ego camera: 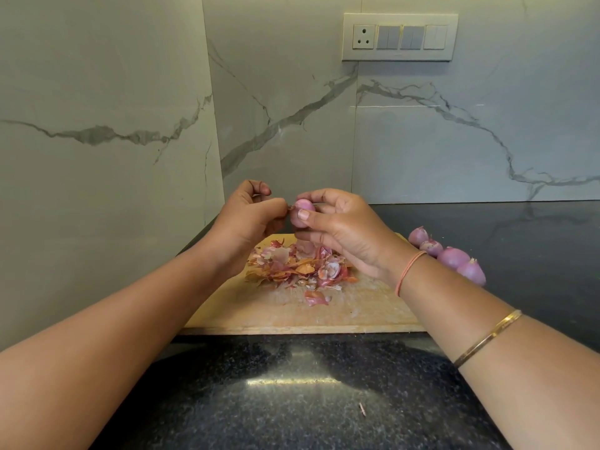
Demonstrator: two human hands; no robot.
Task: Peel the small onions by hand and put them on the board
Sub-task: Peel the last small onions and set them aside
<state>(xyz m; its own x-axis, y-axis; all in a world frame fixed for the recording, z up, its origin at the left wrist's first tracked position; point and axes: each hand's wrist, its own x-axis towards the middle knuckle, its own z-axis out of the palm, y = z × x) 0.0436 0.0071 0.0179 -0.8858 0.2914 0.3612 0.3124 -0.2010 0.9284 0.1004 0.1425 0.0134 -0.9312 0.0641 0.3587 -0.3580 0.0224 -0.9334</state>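
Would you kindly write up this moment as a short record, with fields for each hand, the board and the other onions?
right hand: holds a small onion above the board
left hand: pinches a skin strip at the onion's end
board: wooden, on the dark counter, carrying a pile of peels
other onions: four in a row at the right; on the board or the counter, cannot tell
wall: switch panel
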